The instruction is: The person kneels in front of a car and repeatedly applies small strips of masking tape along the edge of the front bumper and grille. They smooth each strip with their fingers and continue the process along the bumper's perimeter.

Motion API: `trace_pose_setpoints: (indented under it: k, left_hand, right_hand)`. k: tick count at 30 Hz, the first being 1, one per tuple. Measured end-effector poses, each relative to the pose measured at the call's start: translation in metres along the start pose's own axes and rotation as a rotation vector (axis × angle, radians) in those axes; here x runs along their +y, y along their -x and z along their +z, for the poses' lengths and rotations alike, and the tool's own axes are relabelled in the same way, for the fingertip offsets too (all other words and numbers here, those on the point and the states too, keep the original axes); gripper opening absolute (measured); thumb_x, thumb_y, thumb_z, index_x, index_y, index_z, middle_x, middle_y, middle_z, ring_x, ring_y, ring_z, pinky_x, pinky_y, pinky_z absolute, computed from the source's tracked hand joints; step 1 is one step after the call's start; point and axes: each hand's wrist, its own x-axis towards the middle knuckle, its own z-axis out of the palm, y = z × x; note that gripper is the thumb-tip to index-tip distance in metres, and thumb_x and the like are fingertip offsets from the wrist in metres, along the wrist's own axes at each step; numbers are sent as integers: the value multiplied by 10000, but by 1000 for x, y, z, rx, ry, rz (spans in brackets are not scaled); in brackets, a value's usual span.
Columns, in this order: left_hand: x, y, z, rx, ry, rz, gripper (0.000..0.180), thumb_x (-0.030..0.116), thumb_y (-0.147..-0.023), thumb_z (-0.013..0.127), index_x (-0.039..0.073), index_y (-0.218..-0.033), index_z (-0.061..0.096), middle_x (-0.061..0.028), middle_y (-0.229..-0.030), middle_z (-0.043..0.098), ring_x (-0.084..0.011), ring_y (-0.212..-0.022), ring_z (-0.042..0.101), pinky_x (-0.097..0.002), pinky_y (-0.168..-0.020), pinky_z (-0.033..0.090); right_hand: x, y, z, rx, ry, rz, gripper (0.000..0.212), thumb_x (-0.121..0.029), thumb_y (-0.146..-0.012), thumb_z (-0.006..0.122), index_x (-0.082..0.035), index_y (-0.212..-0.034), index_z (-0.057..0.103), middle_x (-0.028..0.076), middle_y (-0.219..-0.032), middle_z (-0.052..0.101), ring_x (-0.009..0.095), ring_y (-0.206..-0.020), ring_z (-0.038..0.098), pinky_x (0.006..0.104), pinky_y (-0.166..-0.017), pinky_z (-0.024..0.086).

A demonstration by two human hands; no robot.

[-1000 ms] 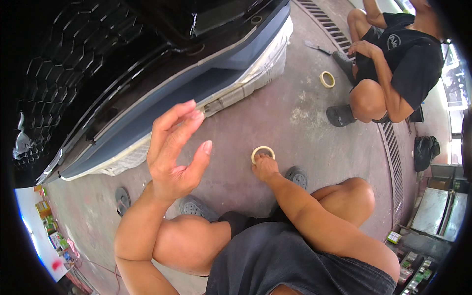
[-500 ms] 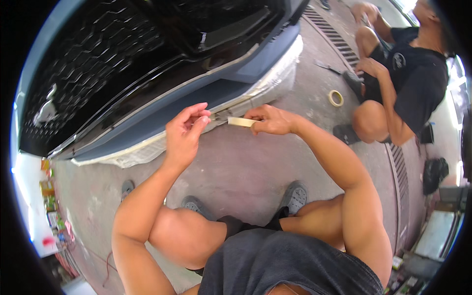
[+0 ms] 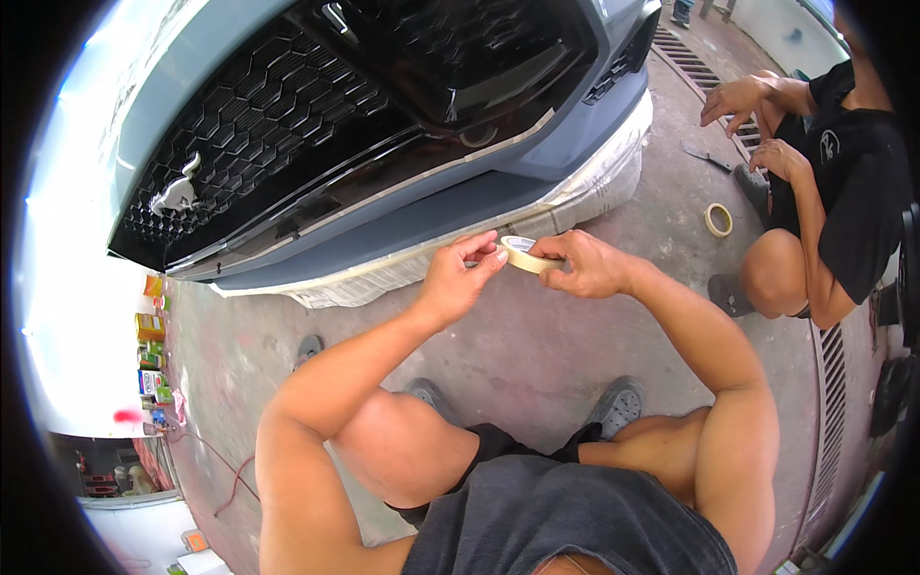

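Fingers (image 3: 550, 248) of the right hand (image 3: 596, 268) are clamped on a cream, ring-shaped roll of paper tape (image 3: 529, 261). Just left of them — the left hand (image 3: 450, 286), whether pinching anything I cannot tell; beyond both, a black-and-grey car front (image 3: 561, 153).

White glare far left, crisp highlights on black grille (image 3: 297, 96), fisheye-bent edges.

You are working in what looks like a car body shop: a car (image 3: 383, 134) is facing you with a pale sheet (image 3: 613, 168) hanging under its bumper (image 3: 556, 158), you are holding tape (image 3: 522, 260), a grated drain (image 3: 830, 393) is running along the stained floor (image 3: 517, 355), and cans (image 3: 150, 355) are standing by the wall (image 3: 86, 326).
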Motion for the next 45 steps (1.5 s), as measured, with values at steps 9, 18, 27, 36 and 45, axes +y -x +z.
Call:
trace_pose_setpoints:
  k: [9,18,27,36,45]
  left_hand:
    - [2,3,-3,141,-186,200,276,212,-956,742,-23,-1100,752,-58,-944,692,-109,-828,618,-273,-747,491]
    - [0,7,-7,157,-214,18,221,199,-952,736,-21,-932,733,-42,-754,685,-92,-687,552,-286,-635,458]
    - [-6,1,-8,143,-69,22,179,174,-968,699,8,-901,696,5,-738,623,-66,-671,495,-273,-602,403]
    - [-15,-11,-4,129,-53,280,294,91,-917,756,72,-1022,481,-40,-1005,649,-80,-905,576,-276,-788,496]
    - [19,1,4,295,-137,238,348,62,-881,758,62,-917,413,-114,-820,726,-99,-706,593,-291,-622,487]
  right_hand:
    - [-10,-8,4,13,75,-42,379,-185,-828,602,37,-1132,648,200,-927,693,324,-817,641,422,-765,505]
    - [-11,-18,10,-20,-54,48,653,-95,-911,469,-31,-1539,304,237,-867,672,359,-803,641,459,-822,494]
    - [12,-21,16,-19,41,66,778,-112,-967,446,-104,-1645,66,152,-812,643,286,-790,638,398,-828,504]
    - [16,-29,20,15,-223,-77,841,-56,-969,486,-129,-1650,-2,161,-1110,682,239,-851,663,371,-895,527]
    - [-31,-28,20,120,-41,-28,907,-70,-909,522,-112,-1640,-13,143,-710,645,287,-661,645,410,-706,505]
